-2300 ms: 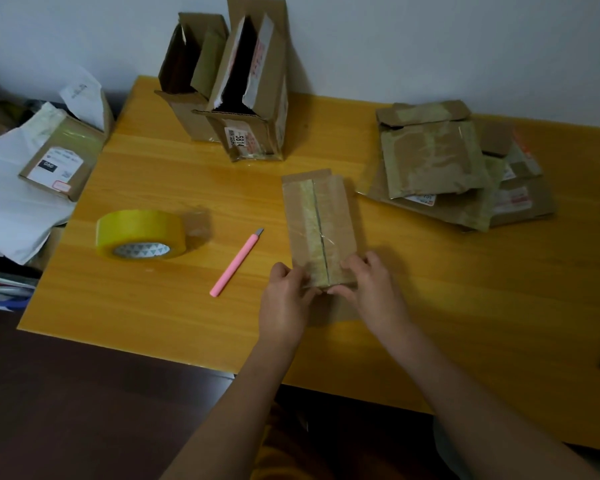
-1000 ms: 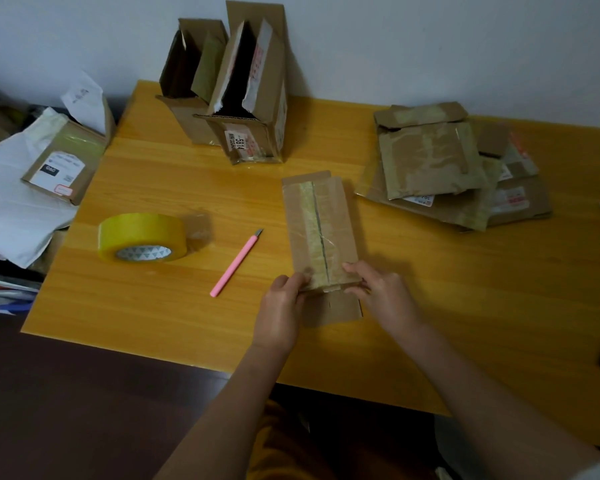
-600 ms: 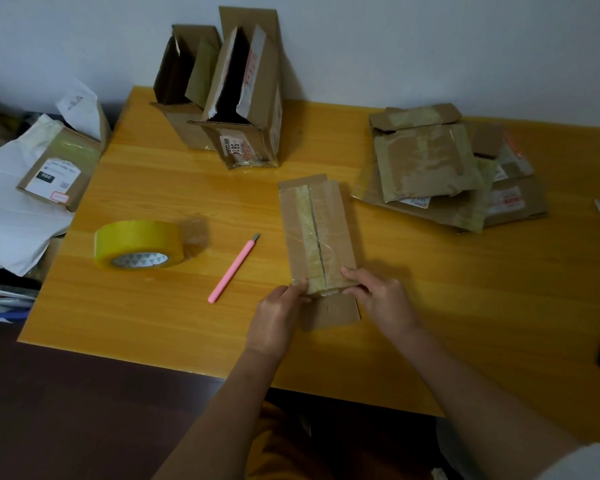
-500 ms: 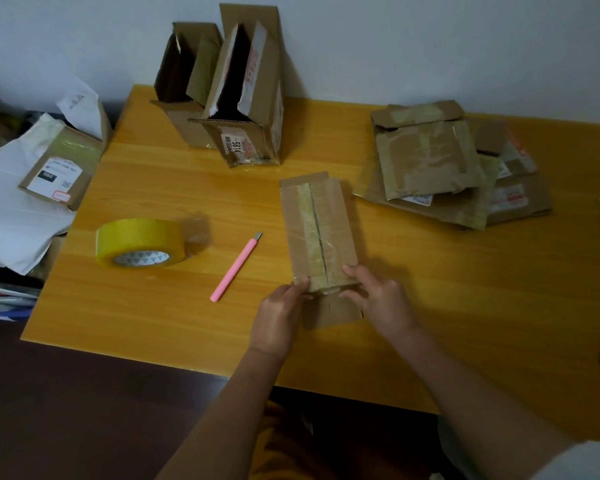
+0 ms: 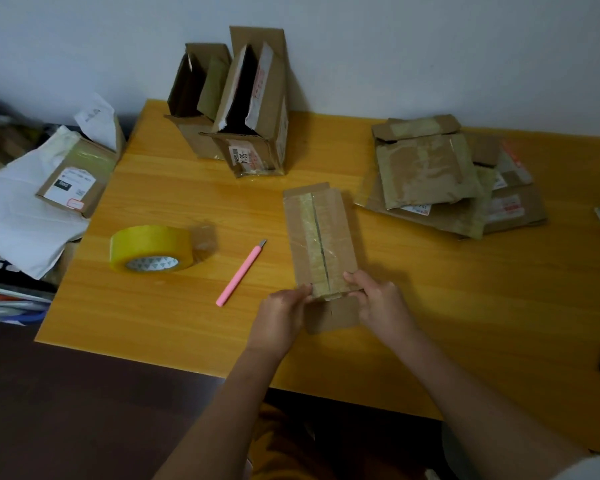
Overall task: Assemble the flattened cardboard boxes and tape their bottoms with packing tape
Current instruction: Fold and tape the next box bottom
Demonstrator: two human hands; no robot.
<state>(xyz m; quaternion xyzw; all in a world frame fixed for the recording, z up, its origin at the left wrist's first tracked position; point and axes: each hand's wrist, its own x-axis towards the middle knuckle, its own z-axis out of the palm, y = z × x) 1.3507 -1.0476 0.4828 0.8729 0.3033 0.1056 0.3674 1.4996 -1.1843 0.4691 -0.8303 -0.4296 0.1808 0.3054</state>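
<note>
Both hands are pinching the near end of a flattened box: left hand, right hand. Two assembled boxes are standing beyond them; a flat stack is waiting beyond the right hand, tape roll left, unused.

A flat taped cardboard box lies lengthwise beside the yellow tape roll.
</note>
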